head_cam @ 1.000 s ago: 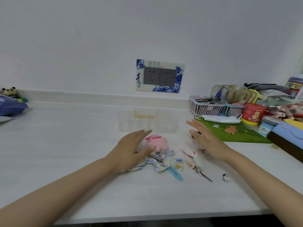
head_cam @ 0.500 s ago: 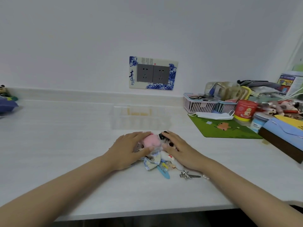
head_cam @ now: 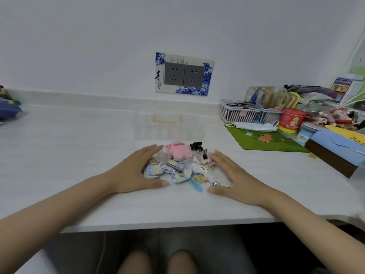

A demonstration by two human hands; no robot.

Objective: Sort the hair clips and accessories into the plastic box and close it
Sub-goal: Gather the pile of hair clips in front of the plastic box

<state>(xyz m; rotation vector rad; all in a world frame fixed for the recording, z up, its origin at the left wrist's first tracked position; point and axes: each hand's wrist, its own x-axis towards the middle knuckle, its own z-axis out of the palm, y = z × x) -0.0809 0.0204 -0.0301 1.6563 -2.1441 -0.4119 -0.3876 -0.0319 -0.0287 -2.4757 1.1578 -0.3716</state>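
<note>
A small heap of hair accessories lies on the white desk point(head_cam: 79, 147): a pink plush clip point(head_cam: 178, 153), a black claw clip point(head_cam: 196, 145), blue fabric bows point(head_cam: 180, 172), a turquoise snap clip point(head_cam: 196, 185) and metal clips. My left hand point(head_cam: 136, 173) rests flat against the heap's left side, fingers spread. My right hand point(head_cam: 232, 175) cups the right side, thumb near a metal clip point(head_cam: 216, 183). Neither hand grips anything. Behind the heap stands the clear plastic box point(head_cam: 167, 126) with compartments, its top open.
At the right are a green mat point(head_cam: 264, 142), a face mask point(head_cam: 253, 125), pink and blue baskets point(head_cam: 241, 112), a red tub point(head_cam: 291, 120) and a brown box point(head_cam: 335, 157). A dark blue item point(head_cam: 8, 111) lies at the far left. Wall sockets point(head_cam: 183, 75) sit behind.
My hands swept the scattered accessories together into one heap, then drew slightly apart so the heap shows between them. The view has tilted down toward the desk edge.
</note>
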